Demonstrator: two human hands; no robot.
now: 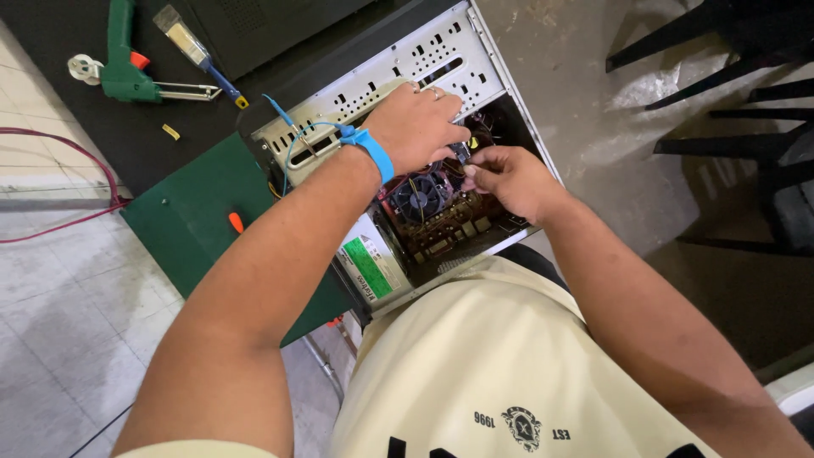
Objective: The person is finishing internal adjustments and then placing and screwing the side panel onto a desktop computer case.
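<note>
An open grey computer case (441, 59) lies on its side on a green table (195, 220). Inside it I see a motherboard with a round black cooler fan (417, 197) and a power supply (373, 267) with a green label. My left hand (415, 127), with a blue strap on the wrist, reaches into the case above the fan, fingers curled down among the cables. My right hand (509, 180) is beside it, fingertips pinched on a small connector or cable end over the motherboard. What the left fingers grip is hidden.
A green glue gun (127, 72), a paintbrush (191, 47) and a roll of tape (83, 68) lie on a black surface at the back left. A red cable (76, 153) runs over the tiled floor. Black chair legs (721, 51) stand at the right.
</note>
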